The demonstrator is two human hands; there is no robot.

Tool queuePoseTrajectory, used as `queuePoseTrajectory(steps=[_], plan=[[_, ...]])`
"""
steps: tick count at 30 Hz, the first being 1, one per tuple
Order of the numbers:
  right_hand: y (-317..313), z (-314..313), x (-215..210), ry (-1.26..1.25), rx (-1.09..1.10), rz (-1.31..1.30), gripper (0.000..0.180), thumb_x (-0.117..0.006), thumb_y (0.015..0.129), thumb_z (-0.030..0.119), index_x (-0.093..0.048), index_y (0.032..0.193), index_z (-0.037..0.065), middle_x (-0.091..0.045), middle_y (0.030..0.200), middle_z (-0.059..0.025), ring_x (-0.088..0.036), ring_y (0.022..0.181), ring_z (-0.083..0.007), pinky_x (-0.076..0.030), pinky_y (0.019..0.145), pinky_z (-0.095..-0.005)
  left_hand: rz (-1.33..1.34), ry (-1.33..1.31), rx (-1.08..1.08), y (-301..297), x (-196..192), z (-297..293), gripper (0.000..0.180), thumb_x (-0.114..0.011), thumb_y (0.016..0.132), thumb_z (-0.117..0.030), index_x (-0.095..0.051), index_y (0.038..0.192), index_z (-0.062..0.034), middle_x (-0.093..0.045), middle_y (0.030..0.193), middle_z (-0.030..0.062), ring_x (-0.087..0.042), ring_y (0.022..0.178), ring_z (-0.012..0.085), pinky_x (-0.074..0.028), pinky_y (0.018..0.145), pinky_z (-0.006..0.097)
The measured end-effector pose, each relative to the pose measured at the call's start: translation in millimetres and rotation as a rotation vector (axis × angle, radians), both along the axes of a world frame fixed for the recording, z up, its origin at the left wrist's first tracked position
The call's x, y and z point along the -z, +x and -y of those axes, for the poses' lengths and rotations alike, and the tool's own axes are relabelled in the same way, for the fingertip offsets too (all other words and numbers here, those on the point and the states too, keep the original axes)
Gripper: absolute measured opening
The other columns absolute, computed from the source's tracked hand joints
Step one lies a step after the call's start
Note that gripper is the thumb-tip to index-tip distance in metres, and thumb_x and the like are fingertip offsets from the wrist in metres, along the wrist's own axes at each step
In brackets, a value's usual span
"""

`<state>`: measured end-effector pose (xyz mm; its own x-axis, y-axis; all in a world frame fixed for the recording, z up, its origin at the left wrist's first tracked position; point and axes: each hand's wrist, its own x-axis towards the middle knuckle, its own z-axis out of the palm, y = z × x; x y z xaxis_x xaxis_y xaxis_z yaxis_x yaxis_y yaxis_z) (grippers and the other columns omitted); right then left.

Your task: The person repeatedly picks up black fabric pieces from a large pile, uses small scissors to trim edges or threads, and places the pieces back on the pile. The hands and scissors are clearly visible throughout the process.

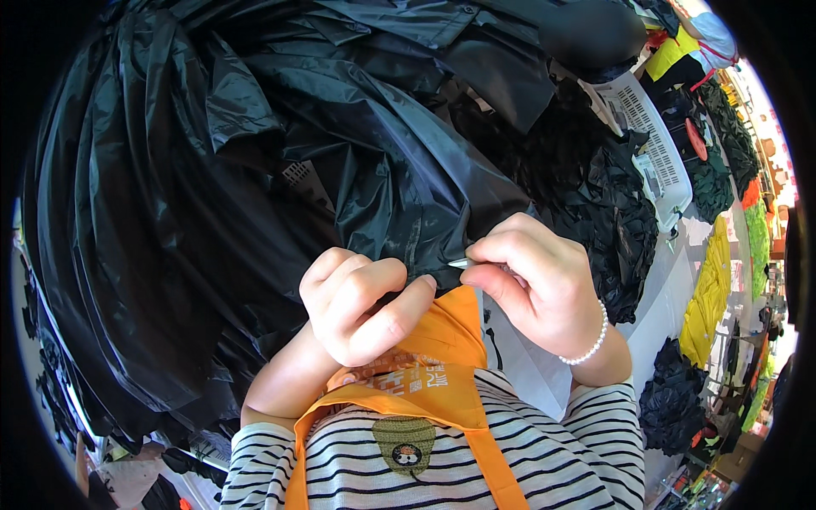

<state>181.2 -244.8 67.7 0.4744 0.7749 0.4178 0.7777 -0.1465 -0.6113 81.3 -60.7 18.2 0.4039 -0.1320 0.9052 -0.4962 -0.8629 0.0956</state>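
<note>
Black, shiny, thin cloth (pixel 382 161) fills most of what I see from far away through the head view, and both hands are at it. It lies in big, loose folds across the left and middle. Its near edge comes right up to the body, maybe so the fingers can reach it without stretching.

I see the left hand (pixel 361 306) curled, with its bent fingers by that edge; I cannot tell if it pinches any cloth. The right hand (pixel 540 285) is closed, with the thumb and first finger squeezing a small, pale, thin piece (pixel 460 263) next to the cloth. I think it is held by the tips for small, careful moves.

To the right I see a crumpled heap of dark cloth (pixel 616 229), beside a white plastic basket with slots (pixel 659 153). Farther right lies a long, bright yellow cloth (pixel 707 297). An orange apron (pixel 446 331) covers part of a black-and-white striped shirt (pixel 348 467), maybe to keep it clean.
</note>
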Motion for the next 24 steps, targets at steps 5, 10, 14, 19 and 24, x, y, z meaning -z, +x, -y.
queuePoseTrajectory(steps=[5, 10, 14, 19, 24], plan=[[2.4, 0.2, 5.2, 0.096, -0.002, -0.155, 0.018, -0.076, 0.081, 0.008, -0.062, 0.09, 0.003, -0.061, 0.082, -0.0063, -0.063, 0.062, -0.0188, -0.05, 0.054, -0.0275, -0.033, -0.049, -0.007, 0.0, 0.6, 1.4, 0.034, -0.067, 0.059, -0.017, -0.069, 0.091, -0.007, -0.056, 0.081, 0.0044, -0.047, 0.054, 0.0114, -0.033, 0.051, 0.025], [3.2, 1.2, 0.8, 0.154, -0.069, -0.287, 0.038, -0.084, 0.072, 0.008, -0.062, 0.102, 0.0, -0.059, 0.086, -0.0063, -0.064, 0.071, -0.0127, -0.052, 0.059, -0.0231, -0.063, -0.114, -0.035, 4.2, 5.9, 2.1, 0.034, -0.07, 0.055, -0.008, -0.069, 0.09, -0.0077, -0.057, 0.08, 0.0045, -0.049, 0.055, 0.0133, -0.035, 0.049, 0.025], [4.5, -4.1, 17.4, 0.243, -0.039, 0.129, 0.03, -0.082, 0.069, -0.003, -0.069, 0.095, 0.001, -0.058, 0.086, -0.0067, -0.063, 0.063, -0.012, -0.051, 0.053, -0.0217, -0.162, -0.236, -0.001, 9.6, 0.4, 8.4, 0.032, -0.074, 0.058, -0.003, -0.069, 0.089, -0.0069, -0.059, 0.082, 0.0053, -0.054, 0.062, 0.0168, -0.042, 0.055, 0.028], [12.0, -11.7, 17.3, 0.442, 0.068, 0.216, 0.039, -0.072, 0.063, -0.019, -0.072, 0.098, -0.002, -0.059, 0.096, -0.0089, -0.064, 0.068, -0.0096, -0.054, 0.057, -0.0188, -0.544, -0.572, 0.286, 26.9, -18.2, 1.8, 0.018, -0.07, 0.079, -0.003, -0.07, 0.097, -0.0007, -0.066, 0.087, 0.0103, -0.061, 0.074, 0.0211, -0.049, 0.068, 0.029], [26.8, -20.3, 19.0, 0.472, 0.123, 0.291, 0.032, -0.065, 0.065, -0.02, -0.07, 0.092, -0.002, -0.06, 0.096, -0.0095, -0.06, 0.063, -0.0094, -0.048, 0.052, -0.0198, -1.03, -1.405, 0.601, 40.7, -43.9, -7.7, 0.018, -0.063, 0.092, -0.011, -0.071, 0.091, 0.0053, -0.069, 0.083, 0.0008, -0.061, 0.079, 0.0042, -0.048, 0.072, 0.02]])
